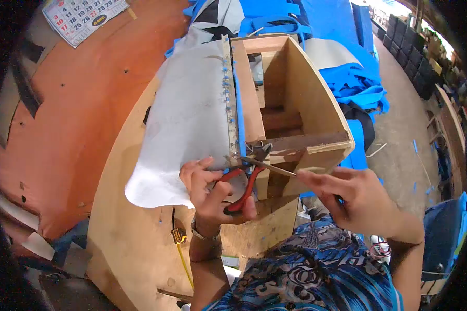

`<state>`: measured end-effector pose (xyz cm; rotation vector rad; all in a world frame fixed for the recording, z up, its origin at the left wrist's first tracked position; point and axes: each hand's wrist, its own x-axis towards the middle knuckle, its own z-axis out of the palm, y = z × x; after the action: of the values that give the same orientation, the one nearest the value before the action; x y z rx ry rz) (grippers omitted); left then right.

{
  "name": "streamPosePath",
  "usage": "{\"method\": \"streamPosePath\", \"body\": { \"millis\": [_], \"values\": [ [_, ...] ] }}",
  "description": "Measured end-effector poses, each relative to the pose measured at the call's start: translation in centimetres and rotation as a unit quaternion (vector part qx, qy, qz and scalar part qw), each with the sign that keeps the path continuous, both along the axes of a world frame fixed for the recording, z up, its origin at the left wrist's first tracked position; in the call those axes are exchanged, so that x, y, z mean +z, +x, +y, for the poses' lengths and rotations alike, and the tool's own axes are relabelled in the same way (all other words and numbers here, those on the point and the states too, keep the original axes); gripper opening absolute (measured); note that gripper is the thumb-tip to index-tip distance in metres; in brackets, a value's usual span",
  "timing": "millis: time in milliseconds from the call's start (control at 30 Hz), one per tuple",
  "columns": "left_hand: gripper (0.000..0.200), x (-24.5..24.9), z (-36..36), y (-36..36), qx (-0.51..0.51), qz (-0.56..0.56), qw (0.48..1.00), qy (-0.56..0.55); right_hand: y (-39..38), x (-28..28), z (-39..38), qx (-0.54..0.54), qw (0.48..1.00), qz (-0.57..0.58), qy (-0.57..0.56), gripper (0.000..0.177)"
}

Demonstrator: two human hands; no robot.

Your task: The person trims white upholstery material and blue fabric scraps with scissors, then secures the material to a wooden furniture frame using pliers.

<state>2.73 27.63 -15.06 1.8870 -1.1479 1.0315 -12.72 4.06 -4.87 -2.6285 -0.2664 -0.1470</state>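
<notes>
My left hand [207, 189] is closed round the red handles of a pair of pliers [251, 181], whose dark jaws point up at the near corner of a wooden frame [316, 78]. In my right hand [350, 194] is a thin pointed metal tool [275, 168], its tip near the pliers' jaws. White fabric [187, 109] lies along the left side of the frame. A strip with blue bits and staples [227, 98] runs up its edge, beside a narrow blue band [239, 111].
The frame stands on a plywood table [135, 243]. A tape measure [178, 236] lies near the left forearm. Blue fabric [337, 31] is piled behind and to the right. A calendar [85, 18] is at the upper left, over an orange surface [98, 93].
</notes>
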Motion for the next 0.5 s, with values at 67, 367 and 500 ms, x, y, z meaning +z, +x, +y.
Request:
{"method": "streamPosePath", "body": {
  "millis": [67,367,500],
  "values": [
    [0.035,-0.2,0.0,-0.2,0.009,-0.004,1.0,-0.007,0.6,-0.5,0.1,0.013,1.0,-0.018,-0.001,0.063],
    [0.045,-0.1,0.1,-0.7,0.027,0.014,1.0,-0.004,2.9,-8.2,0.8,0.003,0.93,-0.055,0.362,0.039],
    [0.048,-0.1,0.3,-0.8,0.039,0.022,0.999,0.0,2.8,-7.3,-1.3,0.024,0.935,-0.007,0.355,0.041]
  ]
}}
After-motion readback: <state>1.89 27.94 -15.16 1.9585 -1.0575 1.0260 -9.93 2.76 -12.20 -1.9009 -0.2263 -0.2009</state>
